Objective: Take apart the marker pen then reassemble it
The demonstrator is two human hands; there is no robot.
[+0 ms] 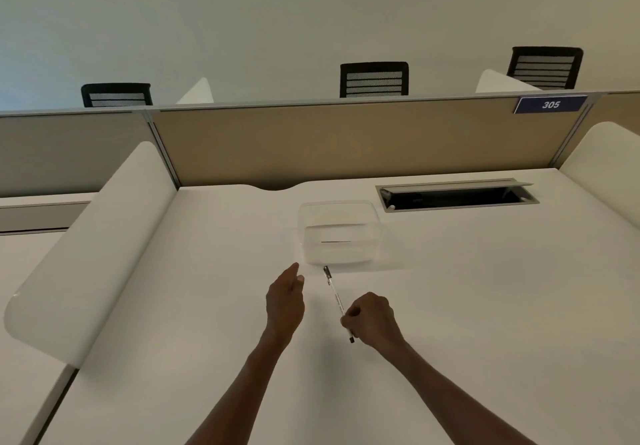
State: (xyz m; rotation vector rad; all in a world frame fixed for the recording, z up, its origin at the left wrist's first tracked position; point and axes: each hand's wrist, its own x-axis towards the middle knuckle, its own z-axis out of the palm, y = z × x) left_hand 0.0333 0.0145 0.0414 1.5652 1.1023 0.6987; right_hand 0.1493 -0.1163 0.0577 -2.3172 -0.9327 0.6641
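A slim white marker pen [335, 297] with a dark cap at its far end and a dark near tip lies slanted over the white desk [467, 288]. My right hand [372, 320] grips the pen's near part with curled fingers. My left hand [285, 300] hovers just left of the pen, fingers extended toward the cap and holding nothing. A clear plastic tray [337, 233] sits just beyond the pen's cap, with a thin dark line-shaped item inside.
An open cable hatch [457, 196] is set into the desk at the back right. White side dividers [90, 247] flank the desk, a tan partition [346, 143] closes the back, and black chairs stand beyond it.
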